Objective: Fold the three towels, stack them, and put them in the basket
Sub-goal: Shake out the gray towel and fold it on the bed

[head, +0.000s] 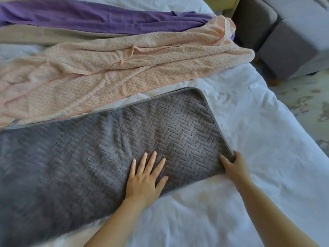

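Step in hand: folding the first towel. The grey towel (106, 139) lies long and flat across the near side of the bed (240, 202), running from the left edge of view to right of centre. Its far edge shows what looks like two layers of binding, so I judge it is already doubled lengthwise.

The left hand (146, 177) is open, palm down, with its fingers spread and pressing the grey towel near its right end. The right hand (233, 166) grips the towel's near right corner, fingers curled over the edge and thumb on top.

Next move, my guess: lift the right end and carry it left over the flat hand's line to halve the length. That needs the corners matched and the lower layer pinned so it doesn't drag on the sheet.

Count:
- Towels: three. The grey one is near. The pink towel (124, 68) lies rumpled and unfolded just beyond it, its near edge overlapping the grey one's far edge at left. The purple towel (89, 16) lies farthest, also unfolded.
- One beige cloth (35, 35) between purple and pink at left; can't tell what it is.
- Hands: two.
- Basket: none in view.
- One grey upholstered seat (288, 45) sits off the bed's far right.

Nothing stacked yet.
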The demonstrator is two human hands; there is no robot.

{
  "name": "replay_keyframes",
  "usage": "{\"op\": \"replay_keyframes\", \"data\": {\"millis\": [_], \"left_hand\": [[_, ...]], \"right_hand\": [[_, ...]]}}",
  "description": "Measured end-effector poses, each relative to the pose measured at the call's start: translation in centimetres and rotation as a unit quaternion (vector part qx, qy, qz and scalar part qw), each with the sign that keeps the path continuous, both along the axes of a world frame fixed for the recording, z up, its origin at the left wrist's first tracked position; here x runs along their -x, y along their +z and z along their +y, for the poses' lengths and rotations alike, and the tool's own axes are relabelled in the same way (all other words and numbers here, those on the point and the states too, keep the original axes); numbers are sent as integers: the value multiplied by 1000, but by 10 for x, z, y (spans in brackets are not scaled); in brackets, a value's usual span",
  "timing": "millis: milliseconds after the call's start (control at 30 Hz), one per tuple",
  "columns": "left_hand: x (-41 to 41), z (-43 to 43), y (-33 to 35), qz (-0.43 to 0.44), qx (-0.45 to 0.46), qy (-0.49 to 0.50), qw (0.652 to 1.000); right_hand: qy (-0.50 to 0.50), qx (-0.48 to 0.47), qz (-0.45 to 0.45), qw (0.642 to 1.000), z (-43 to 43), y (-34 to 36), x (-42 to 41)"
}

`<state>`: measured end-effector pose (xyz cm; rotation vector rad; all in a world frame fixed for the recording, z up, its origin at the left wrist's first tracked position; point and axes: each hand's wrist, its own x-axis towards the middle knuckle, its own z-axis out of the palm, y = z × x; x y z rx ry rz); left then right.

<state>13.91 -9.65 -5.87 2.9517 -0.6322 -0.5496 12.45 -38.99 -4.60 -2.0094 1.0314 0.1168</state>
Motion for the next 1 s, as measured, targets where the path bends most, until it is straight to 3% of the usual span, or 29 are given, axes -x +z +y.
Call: {"op": "replay_keyframes", "data": {"millis": [67,133,167,233,400,533,600,667,700,800,833,933,1000], "left_hand": [[-4,-1,1,33,40,37,998],[-8,-3,13,76,175,123,974],[-9,-2,23,100,266,189,940],[-13,4,43,166,403,324,840],[-30,44,76,297,549,473,622],[-34,86,73,318,587,512,541],[-37,105,66,331,588,519,524],[-40,116,59,325,559,544,536],[-41,118,54,304,526,555,568],[-47,118,45,168,439,500,727],[-51,119,45,125,455,474,744],[-64,130,49,89,562,456,684],[-65,141,49,117,543,495,669]], "right_hand": [[-45,-55,3,997,-2,11,-7],[-62,-66,-23,996,2,28,-14],[-50,-60,-43,996,9,39,-17],[8,-56,-96,994,35,64,-23],[251,-89,-202,942,136,98,-20],[441,-57,-209,871,207,82,-1],[504,-40,-173,845,230,67,8],[563,-19,-136,815,244,55,18],[587,-7,-132,799,245,50,21],[593,52,-175,784,234,49,28],[581,89,-191,786,226,48,28],[561,186,-176,787,198,47,27],[565,214,-125,787,188,42,29]]}}
